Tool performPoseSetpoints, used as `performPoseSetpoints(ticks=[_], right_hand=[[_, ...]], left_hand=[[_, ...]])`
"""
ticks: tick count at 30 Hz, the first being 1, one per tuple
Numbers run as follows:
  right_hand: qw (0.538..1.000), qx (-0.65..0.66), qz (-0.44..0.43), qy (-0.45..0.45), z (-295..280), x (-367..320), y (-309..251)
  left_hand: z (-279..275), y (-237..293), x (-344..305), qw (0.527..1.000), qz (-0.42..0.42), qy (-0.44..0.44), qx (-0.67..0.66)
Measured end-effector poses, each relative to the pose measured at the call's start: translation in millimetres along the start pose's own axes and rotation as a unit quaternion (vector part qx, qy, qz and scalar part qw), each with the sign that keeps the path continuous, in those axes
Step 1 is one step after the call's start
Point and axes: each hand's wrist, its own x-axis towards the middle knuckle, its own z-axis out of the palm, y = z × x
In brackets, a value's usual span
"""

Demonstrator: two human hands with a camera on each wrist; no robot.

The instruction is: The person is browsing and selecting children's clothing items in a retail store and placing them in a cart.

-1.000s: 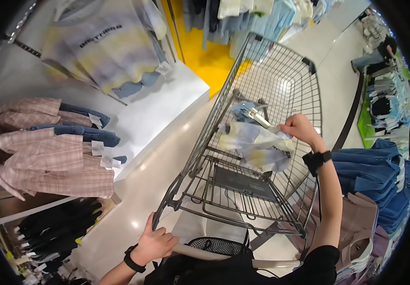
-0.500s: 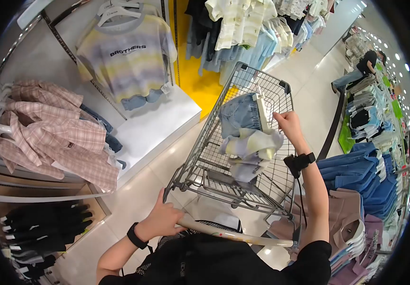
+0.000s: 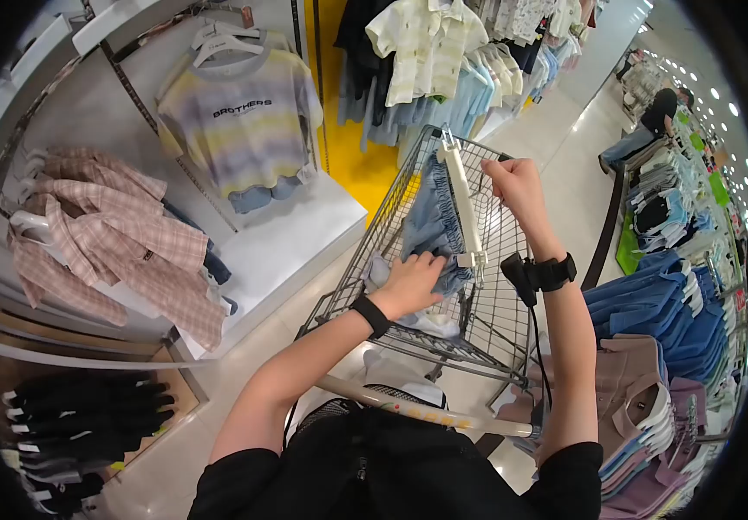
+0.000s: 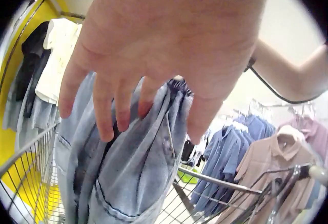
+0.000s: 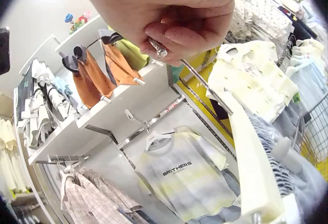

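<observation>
Above the shopping cart (image 3: 365, 247), my right hand (image 3: 517, 195) grips the metal hook of a cream clip hanger (image 3: 463, 199), fingers curled round it in the right wrist view. Light blue denim bottoms (image 3: 430, 212) with a gathered waist hang from the hanger's clips. My left hand (image 3: 408, 286) reaches over the cart and touches the denim near the lower clip. Seen from the left wrist, its fingers are spread and fairly straight against the folded denim. A pastel tie-dye T-shirt (image 3: 378, 273) lies in the cart, partly hidden under the left hand and denim.
A wall display holds a "BROTHERS" T-shirt (image 3: 239, 113) and pink plaid shirts (image 3: 122, 217) on the left. Blue shirts (image 3: 651, 295) and dusty-pink polos (image 3: 625, 381) hang close on the right. The cart handle (image 3: 408, 405) crosses in front of my body. Another person (image 3: 651, 126) stands far right.
My left hand has left the cart handle and reached onto the denim. My right hand has raised the hanger, bringing the denim up off the T-shirt in the cart.
</observation>
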Motion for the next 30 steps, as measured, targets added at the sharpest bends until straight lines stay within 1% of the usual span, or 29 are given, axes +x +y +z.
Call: performPoseSetpoints(ticks=[1, 2, 3, 5, 6, 8, 9, 11, 13, 15, 16, 17, 18, 20, 21, 22, 25, 26, 29, 30], right_hand=[[1.000, -0.001, -0.002, 0.004, -4, 1, -9], [1.000, -0.022, -0.009, 0.001, -8, 0, -17], [0.999, -0.043, -0.015, -0.002, -13, -2, -24], [0.998, -0.048, -0.032, -0.013, -24, 3, -36], [0.996, -0.057, -0.056, -0.028, -29, 6, -45], [0.990, -0.082, -0.102, -0.054, -41, 11, -70], [0.989, -0.081, -0.107, -0.055, -45, 13, -87], [0.985, -0.109, -0.126, -0.038, -51, 14, -125], [0.980, 0.008, -0.178, -0.084, -50, 6, -167], [0.965, 0.054, -0.204, -0.158, -40, -5, -213], [0.957, 0.099, -0.184, -0.202, -37, 0, -226], [0.944, 0.142, -0.165, -0.247, -34, 5, -241], [0.890, 0.224, -0.133, -0.375, -34, -8, -266], [0.831, 0.295, -0.148, -0.448, -14, -33, -302], [0.810, 0.303, -0.162, -0.475, -11, -48, -313], [0.798, 0.302, -0.179, -0.490, -9, -59, -319], [0.766, 0.301, -0.222, -0.523, -3, -83, -334], [0.755, 0.300, -0.235, -0.534, 0, -89, -337], [0.719, 0.303, -0.270, -0.564, 10, -105, -348], [0.705, 0.307, -0.280, -0.575, 14, -110, -353]], left_hand=[[5, -2, 3, 0.999, -0.025, 0.002, -0.046], [7, -10, 4, 0.995, -0.026, 0.037, -0.088], [-1, -17, 3, 0.995, -0.021, 0.036, -0.088], [-27, -30, 0, 0.989, -0.028, 0.067, -0.130], [-41, -37, -1, 0.989, -0.028, 0.069, -0.127], [-72, -48, -7, 0.981, -0.024, 0.151, -0.122], [-89, -52, -10, 0.980, -0.026, 0.155, -0.119], [-122, -49, -18, 0.963, -0.023, 0.250, -0.097], [-166, -29, -30, 0.942, 0.007, 0.298, -0.156], [-210, 0, -48, 0.929, 0.039, 0.313, -0.195], [-227, 11, -57, 0.919, 0.080, 0.331, -0.200], [-243, 21, -65, 0.906, 0.120, 0.350, -0.203], [-257, 29, -74, 0.906, 0.117, 0.358, -0.195], [-282, 43, -93, 0.909, 0.118, 0.328, -0.228], [-295, 49, -102, 0.911, 0.135, 0.321, -0.221], [-307, 55, -111, 0.908, 0.138, 0.337, -0.209], [-342, 93, -157, 0.944, 0.042, 0.305, -0.121], [-353, 84, -160, 0.945, 0.027, 0.289, -0.148], [-367, 93, -186, 0.926, 0.023, 0.330, -0.181], [-371, 89, -196, 0.931, 0.039, 0.341, -0.126]])
